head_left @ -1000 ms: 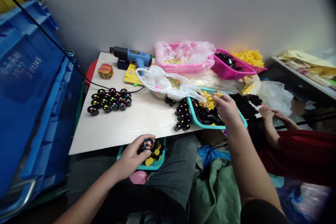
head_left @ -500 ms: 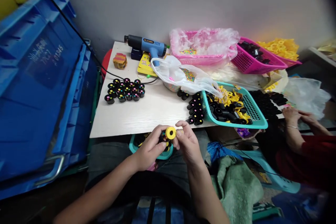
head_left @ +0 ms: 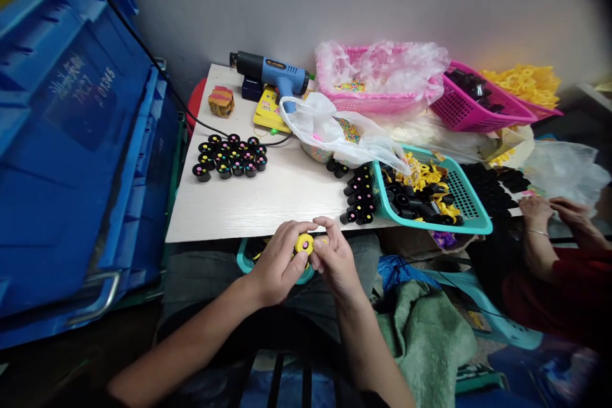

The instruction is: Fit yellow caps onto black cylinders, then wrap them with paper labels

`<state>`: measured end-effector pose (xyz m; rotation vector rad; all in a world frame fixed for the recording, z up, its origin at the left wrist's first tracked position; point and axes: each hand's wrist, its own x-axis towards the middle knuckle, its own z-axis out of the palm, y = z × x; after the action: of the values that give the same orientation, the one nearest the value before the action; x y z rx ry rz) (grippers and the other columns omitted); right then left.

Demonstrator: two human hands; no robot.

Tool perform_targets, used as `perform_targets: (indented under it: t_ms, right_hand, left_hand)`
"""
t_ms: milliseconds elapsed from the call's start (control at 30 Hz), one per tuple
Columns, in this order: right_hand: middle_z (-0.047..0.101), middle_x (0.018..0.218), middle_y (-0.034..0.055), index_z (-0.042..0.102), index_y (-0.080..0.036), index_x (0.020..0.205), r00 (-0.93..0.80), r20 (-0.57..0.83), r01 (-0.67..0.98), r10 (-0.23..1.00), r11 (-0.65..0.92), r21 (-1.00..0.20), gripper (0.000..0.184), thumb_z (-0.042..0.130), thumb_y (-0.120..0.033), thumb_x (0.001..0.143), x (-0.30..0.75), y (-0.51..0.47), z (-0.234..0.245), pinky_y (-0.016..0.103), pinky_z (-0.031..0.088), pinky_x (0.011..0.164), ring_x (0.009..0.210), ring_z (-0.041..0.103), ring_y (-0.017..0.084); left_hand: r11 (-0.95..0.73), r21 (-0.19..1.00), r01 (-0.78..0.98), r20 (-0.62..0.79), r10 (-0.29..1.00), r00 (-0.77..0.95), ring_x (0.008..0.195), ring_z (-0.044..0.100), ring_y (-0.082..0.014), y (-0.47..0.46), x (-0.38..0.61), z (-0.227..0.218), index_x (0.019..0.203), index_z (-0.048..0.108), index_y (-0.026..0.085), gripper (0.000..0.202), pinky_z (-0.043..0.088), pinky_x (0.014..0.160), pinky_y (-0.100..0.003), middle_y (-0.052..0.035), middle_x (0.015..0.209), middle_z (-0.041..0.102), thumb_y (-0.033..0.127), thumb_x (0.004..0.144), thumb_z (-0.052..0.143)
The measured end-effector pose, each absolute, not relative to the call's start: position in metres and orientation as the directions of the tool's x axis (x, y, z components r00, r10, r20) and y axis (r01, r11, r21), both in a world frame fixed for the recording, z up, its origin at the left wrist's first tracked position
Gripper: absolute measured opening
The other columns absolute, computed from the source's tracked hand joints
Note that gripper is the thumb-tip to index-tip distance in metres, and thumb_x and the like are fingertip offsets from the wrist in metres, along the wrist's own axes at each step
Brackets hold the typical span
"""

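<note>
- A yellow plastic ring [head_left: 305, 244] sits between the two hands at lower centre of the frame, just off the table's front edge; its glossy rim faces up, and a small dark part shows beneath it.
- The left hand [head_left: 278, 262] is curled closed, its fingers wrapped around the ring's left side; the right hand [head_left: 337, 261] pinches the right side between thumb and fingertips. Both press inward, and this two-sided hold keeps the ring square and steady.
- A teal plastic basket [head_left: 246, 261] lies just below the hands, mostly hidden by them.
- Black cylindrical cups with pink, yellow and blue dots stand in a tight cluster [head_left: 229, 156] on the white laminate table [head_left: 268, 207], left of centre; a short double row of cups [head_left: 358, 194] stands further right.
- A larger teal mesh basket [head_left: 471, 213] at right holds glossy yellow rings and matte black cups [head_left: 421, 183].
- Along the back edge are a blue-and-black heat gun [head_left: 272, 73], a crumpled translucent plastic bag [head_left: 320, 118], a pink basket [head_left: 368, 104] lined with clear film, and a magenta mesh basket [head_left: 471, 116].
- At far right, a co-worker's hands [head_left: 549, 210] rest over rows of black cups, beside a red sleeve [head_left: 535, 290].
- A ribbed blue plastic crate [head_left: 81, 140] fills the left side.
</note>
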<state>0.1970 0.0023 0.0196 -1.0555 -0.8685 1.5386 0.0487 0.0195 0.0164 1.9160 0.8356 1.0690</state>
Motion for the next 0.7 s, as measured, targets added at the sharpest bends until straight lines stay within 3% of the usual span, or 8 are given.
perform_targets:
  t_ms: [100, 200, 300, 467, 600, 700]
  right_hand:
    - [0.053, 0.064, -0.0043, 0.056, -0.024, 0.111, -0.092, -0.157, -0.406, 0.983, -0.181, -0.896, 0.045, 0.069, -0.049, 0.076, 0.198, 0.003, 0.017, 0.020, 0.034, 0.050, 0.053, 0.043, 0.009]
    - [0.060, 0.088, 0.0043, 0.065, -0.021, 0.106, -0.243, -0.173, -0.407, 0.954, -0.262, -0.875, 0.054, 0.063, -0.065, 0.073, 0.197, 0.005, 0.018, 0.026, 0.042, 0.063, 0.074, 0.054, 0.016]
    - [0.060, 0.089, 0.0051, 0.070, -0.021, 0.096, -0.320, -0.199, -0.395, 0.926, -0.321, -0.861, 0.052, 0.073, -0.061, 0.064, 0.192, 0.005, 0.020, 0.029, 0.043, 0.072, 0.080, 0.056, 0.019]
    - [0.060, 0.083, 0.0051, 0.070, -0.022, 0.091, -0.229, -0.263, -0.445, 0.937, -0.341, -0.828, 0.049, 0.075, -0.060, 0.061, 0.188, 0.002, 0.019, 0.031, 0.044, 0.072, 0.077, 0.053, 0.020]
    - [0.058, 0.078, 0.0058, 0.068, -0.018, 0.086, -0.400, -0.278, -0.568, 0.873, -0.474, -0.673, 0.062, 0.054, -0.077, 0.069, 0.199, 0.002, 0.007, 0.033, 0.045, 0.072, 0.074, 0.053, 0.020]
    - [0.059, 0.083, 0.0063, 0.067, -0.018, 0.093, -0.483, -0.242, -0.587, 0.842, -0.516, -0.623, 0.068, 0.057, -0.079, 0.064, 0.205, 0.001, -0.003, 0.034, 0.046, 0.078, 0.080, 0.055, 0.021]
  left_hand:
    - [-0.580, 0.785, 0.219, 0.449, 0.775, 0.445, 0.107, 0.051, -0.0242, 0.019, 0.050, 0.015, 0.138, 0.028, 0.021, 0.049, 0.044, 0.091, -0.040, -0.0112, 0.120, 0.052, 0.022, 0.090, 0.040]
    - [-0.691, 0.659, 0.297, 0.552, 0.712, 0.434, 0.110, 0.048, -0.0277, 0.018, 0.051, 0.013, 0.145, 0.015, 0.020, 0.067, 0.039, 0.096, -0.048, -0.0125, 0.119, 0.051, 0.019, 0.085, 0.044]
    - [-0.756, 0.600, 0.261, 0.624, 0.647, 0.438, 0.108, 0.048, -0.0286, 0.020, 0.053, 0.011, 0.145, 0.014, 0.020, 0.070, 0.036, 0.096, -0.052, -0.0111, 0.112, 0.052, 0.020, 0.082, 0.045]
    - [-0.748, 0.656, 0.101, 0.648, 0.627, 0.434, 0.104, 0.047, -0.0263, 0.024, 0.053, 0.007, 0.142, 0.019, 0.023, 0.067, 0.041, 0.091, -0.047, -0.0091, 0.108, 0.052, 0.019, 0.081, 0.047]
    - [-0.664, 0.747, 0.022, 0.587, 0.675, 0.448, 0.101, 0.051, -0.0247, 0.026, 0.052, 0.005, 0.144, 0.007, 0.027, 0.068, 0.040, 0.093, -0.050, -0.0076, 0.104, 0.053, 0.022, 0.087, 0.044]
    - [-0.665, 0.747, 0.005, 0.575, 0.649, 0.498, 0.101, 0.052, -0.0250, 0.026, 0.050, 0.003, 0.145, 0.004, 0.027, 0.068, 0.039, 0.093, -0.051, -0.0085, 0.106, 0.052, 0.025, 0.090, 0.043]
